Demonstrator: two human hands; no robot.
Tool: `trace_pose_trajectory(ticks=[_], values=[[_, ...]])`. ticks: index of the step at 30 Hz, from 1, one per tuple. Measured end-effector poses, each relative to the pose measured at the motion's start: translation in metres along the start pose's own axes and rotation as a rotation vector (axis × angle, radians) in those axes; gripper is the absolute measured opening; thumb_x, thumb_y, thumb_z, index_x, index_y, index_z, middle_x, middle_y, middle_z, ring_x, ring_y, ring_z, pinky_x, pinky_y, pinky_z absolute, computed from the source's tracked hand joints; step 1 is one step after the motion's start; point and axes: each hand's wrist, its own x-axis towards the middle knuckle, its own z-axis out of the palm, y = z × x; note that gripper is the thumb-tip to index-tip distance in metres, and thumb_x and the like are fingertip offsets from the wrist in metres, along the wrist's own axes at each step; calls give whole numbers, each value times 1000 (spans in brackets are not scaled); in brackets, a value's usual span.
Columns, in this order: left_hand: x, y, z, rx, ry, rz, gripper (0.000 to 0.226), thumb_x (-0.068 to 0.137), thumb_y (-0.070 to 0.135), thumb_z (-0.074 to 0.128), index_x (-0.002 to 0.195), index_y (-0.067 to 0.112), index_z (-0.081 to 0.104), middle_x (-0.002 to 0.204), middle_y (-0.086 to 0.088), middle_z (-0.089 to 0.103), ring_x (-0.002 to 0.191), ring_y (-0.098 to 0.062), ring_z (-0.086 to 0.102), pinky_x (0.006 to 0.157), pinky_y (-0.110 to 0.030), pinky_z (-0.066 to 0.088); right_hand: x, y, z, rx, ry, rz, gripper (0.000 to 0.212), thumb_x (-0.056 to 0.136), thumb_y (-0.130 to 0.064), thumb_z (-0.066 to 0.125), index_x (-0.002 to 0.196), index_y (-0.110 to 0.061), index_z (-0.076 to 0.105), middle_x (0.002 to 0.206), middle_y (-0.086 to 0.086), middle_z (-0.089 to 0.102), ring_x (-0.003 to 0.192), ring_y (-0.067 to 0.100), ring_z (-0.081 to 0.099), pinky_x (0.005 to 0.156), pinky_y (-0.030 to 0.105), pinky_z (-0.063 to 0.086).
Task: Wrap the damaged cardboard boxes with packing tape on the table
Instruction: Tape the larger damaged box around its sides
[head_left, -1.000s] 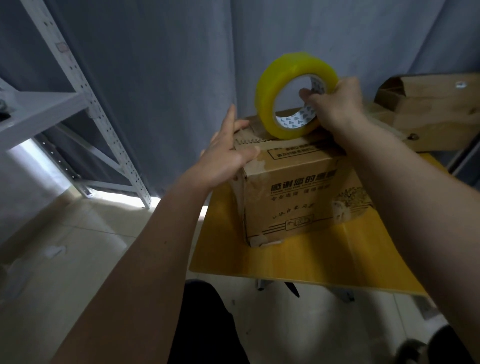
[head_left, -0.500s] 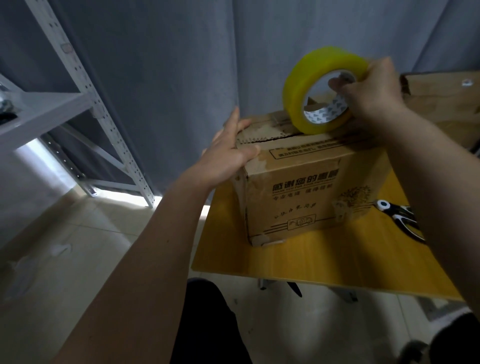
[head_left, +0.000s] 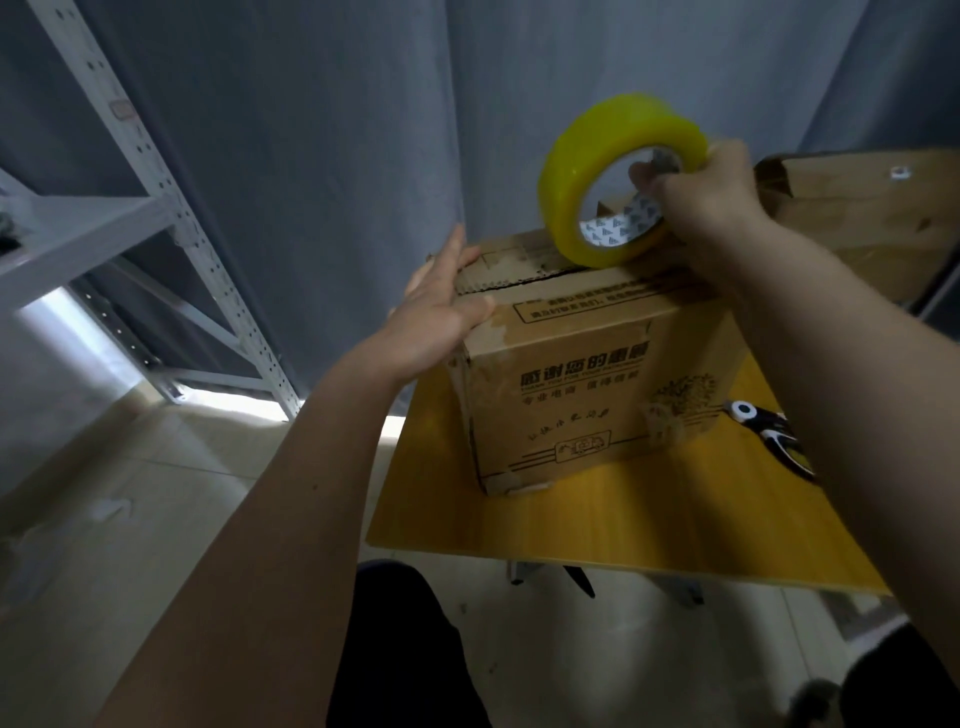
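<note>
A brown cardboard box (head_left: 582, 395) with black printed characters stands on the yellow table (head_left: 597, 519). Its top flaps show a jagged seam. My right hand (head_left: 696, 208) grips a yellow roll of packing tape (head_left: 587, 156), fingers hooked through its core, and holds it upright on the box's top. My left hand (head_left: 441, 317) presses flat against the box's upper left corner with straight fingers, the thumb lying over the top edge.
A second brown cardboard box (head_left: 872, 208) sits at the back right. Black-and-white scissors (head_left: 774, 436) lie on the table right of the box, partly behind my right arm. A grey metal shelf rack (head_left: 156, 208) stands left. A grey curtain hangs behind.
My right hand has carried the tape roll rightward along the box's top. The scissors came into view as my right arm shifted. My left hand stayed on the box's corner.
</note>
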Motion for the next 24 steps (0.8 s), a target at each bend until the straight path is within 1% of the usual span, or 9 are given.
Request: trace_pose_trajectory(ticks=[3, 7, 9, 12, 15, 17, 19, 21, 24], values=[[0, 1, 1, -5, -4, -14, 73, 100, 24, 47, 156, 28, 0, 157, 18, 21, 145, -9, 10, 120, -50, 8, -4, 4, 2, 74, 9, 23, 27, 88, -17, 70, 114, -12, 65, 104, 0, 65, 98, 15, 62, 90, 32, 52], [1, 0, 0, 29, -17, -18, 71, 100, 26, 46, 156, 29, 1, 159, 18, 17, 147, -9, 5, 119, -53, 5, -6, 11, 2, 121, 7, 107, 44, 77, -21, 80, 116, -10, 64, 110, 5, 67, 100, 22, 66, 91, 38, 54], [3, -1, -1, 58, -37, -29, 70, 101, 30, 45, 155, 31, 1, 161, 16, 13, 148, -10, 2, 119, -54, 4, -4, 11, 2, 78, 47, 88, 38, 82, -25, 76, 115, -10, 64, 105, 1, 65, 100, 19, 64, 92, 35, 53], [4, -1, -4, 146, -74, -56, 68, 102, 38, 41, 155, 33, 0, 163, 11, 4, 149, -11, -4, 119, -54, 2, -4, 10, 2, -34, 93, 14, 32, 87, -30, 69, 112, -9, 67, 109, 6, 67, 103, 21, 63, 94, 39, 51], [5, 6, -12, 305, -142, -74, 65, 103, 43, 35, 155, 30, -2, 164, 7, -1, 149, -13, -7, 119, -55, -1, -5, 10, 0, -96, 101, -38, 32, 88, -32, 67, 111, -10, 68, 112, 9, 68, 105, 23, 63, 94, 40, 50], [8, 16, -17, 515, -210, -98, 62, 104, 44, 29, 156, 26, 2, 164, 7, -3, 150, -14, -7, 119, -55, -4, -5, 11, -1, -109, 80, -41, 32, 88, -32, 67, 111, -10, 67, 112, 8, 68, 104, 23, 63, 94, 40, 50], [14, 32, -14, 752, -253, -137, 62, 104, 45, 28, 156, 16, 9, 164, -1, 2, 150, -19, 0, 118, -55, -1, -5, 11, -2, -112, 55, -30, 31, 88, -32, 67, 111, -10, 67, 111, 9, 68, 104, 24, 63, 94, 41, 50], [14, 49, 2, 886, -251, -208, 83, 97, 64, 20, 154, 6, 8, 163, -14, 4, 150, -28, 1, 120, -53, 0, -6, 12, -1, -106, 34, -22, 30, 88, -31, 67, 109, -10, 68, 109, 9, 68, 102, 24, 64, 94, 43, 51], [11, 61, 27, 896, -235, -303, 129, 65, 95, 6, 152, 1, -6, 160, -24, -9, 148, -38, -9, 120, -48, -4, -7, 11, -2, -93, 25, 6, 30, 88, -33, 67, 108, -11, 68, 109, 9, 69, 101, 25, 64, 94, 44, 51]])
